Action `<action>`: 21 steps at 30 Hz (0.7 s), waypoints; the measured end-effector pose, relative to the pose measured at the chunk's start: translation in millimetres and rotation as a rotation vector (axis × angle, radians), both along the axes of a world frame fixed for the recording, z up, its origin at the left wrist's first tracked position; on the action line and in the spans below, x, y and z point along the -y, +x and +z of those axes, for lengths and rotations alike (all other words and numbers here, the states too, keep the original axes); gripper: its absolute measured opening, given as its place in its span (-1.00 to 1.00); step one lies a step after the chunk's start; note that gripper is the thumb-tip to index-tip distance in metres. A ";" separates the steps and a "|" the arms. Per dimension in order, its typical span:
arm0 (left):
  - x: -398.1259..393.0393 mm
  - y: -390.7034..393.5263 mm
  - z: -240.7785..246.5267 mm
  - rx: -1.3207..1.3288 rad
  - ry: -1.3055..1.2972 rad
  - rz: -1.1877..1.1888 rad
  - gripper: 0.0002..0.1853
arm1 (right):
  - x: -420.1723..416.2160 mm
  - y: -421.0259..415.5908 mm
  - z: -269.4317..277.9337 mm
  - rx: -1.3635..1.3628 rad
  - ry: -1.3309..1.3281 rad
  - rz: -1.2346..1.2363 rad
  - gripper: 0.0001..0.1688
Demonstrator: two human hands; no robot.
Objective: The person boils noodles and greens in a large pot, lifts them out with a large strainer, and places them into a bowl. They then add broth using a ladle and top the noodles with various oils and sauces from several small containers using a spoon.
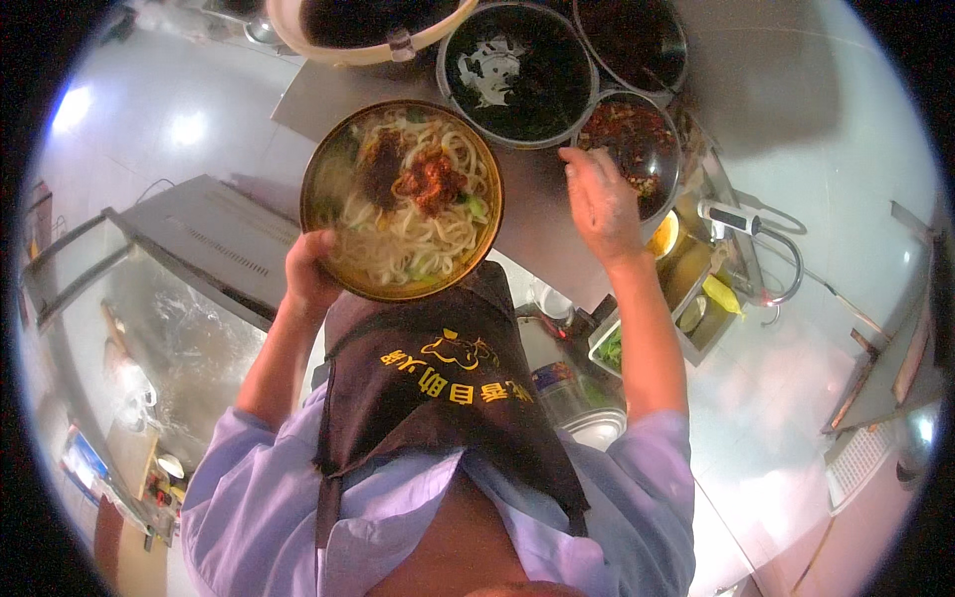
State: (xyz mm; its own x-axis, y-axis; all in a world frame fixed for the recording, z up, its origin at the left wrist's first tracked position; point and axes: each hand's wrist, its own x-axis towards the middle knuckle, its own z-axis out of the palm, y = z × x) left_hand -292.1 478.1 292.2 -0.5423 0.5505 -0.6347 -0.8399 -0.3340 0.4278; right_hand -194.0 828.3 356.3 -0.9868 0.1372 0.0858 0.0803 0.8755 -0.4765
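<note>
My left hand holds the rim of a round bowl of noodles at its lower left. Red chilli paste, a dark brown sauce and some green leaves lie on the noodles. My right hand is at the left edge of a round container of chopped red chilli in dark oil. Its fingers are close together; whether they grip a utensil or the rim cannot be told. Behind stands a wide round tub of dark liquid with a pale reflection on it.
A pale-rimmed pot and another dark round tub stand at the far side. To the right are a curved tap, a small bowl of yellow contents and a container of greens. A metal appliance stands left.
</note>
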 end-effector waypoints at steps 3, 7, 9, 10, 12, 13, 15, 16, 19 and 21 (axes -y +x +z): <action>9.1 -2.1 -10.1 0.040 0.002 -0.067 -0.38 | 17.9 4.0 -0.7 0.047 -0.191 -0.048 -0.80; 14.5 -3.0 -23.3 0.058 0.102 -0.053 -0.41 | 17.5 5.6 9.3 0.045 -0.324 -0.227 -0.81; 19.3 -2.2 -30.8 0.094 0.116 -0.048 -0.43 | 1.4 -1.8 11.8 -0.041 -0.009 -0.079 -0.82; 22.1 -2.2 -33.2 0.093 0.103 -0.049 -0.43 | -1.5 0.1 14.8 0.039 -0.025 -0.044 -0.81; 24.2 -3.9 -33.5 0.091 0.081 -0.050 -0.45 | 9.0 1.3 13.5 0.044 -0.163 -0.053 -0.79; 22.7 -5.0 -30.3 0.083 0.051 -0.055 -0.45 | 15.1 0.4 11.4 0.046 -0.231 -0.057 -0.79; 18.2 -7.1 -20.1 0.063 -0.012 -0.062 -0.44 | 29.0 -0.5 -3.3 0.080 -0.681 -0.350 -0.79; 17.5 -7.0 -18.0 0.059 -0.010 -0.060 -0.44 | 33.4 -1.8 -8.3 0.095 -0.909 -0.495 -0.79; 13.5 -7.6 -11.3 0.051 0.005 -0.050 -0.42 | 28.9 -8.8 -12.4 -0.125 -1.260 -0.776 -0.76; 8.7 -10.7 -4.3 0.048 0.034 -0.043 -0.41 | 28.2 -13.3 -20.5 -0.151 -1.394 -0.784 -0.82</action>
State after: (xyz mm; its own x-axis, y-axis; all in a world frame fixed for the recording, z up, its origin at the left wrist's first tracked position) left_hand -302.8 469.4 287.9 -0.4873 0.5943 -0.6398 -0.8729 -0.3113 0.3757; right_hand -207.3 800.2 335.9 -0.6332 0.6315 -0.4475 0.1588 -0.4599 -0.8737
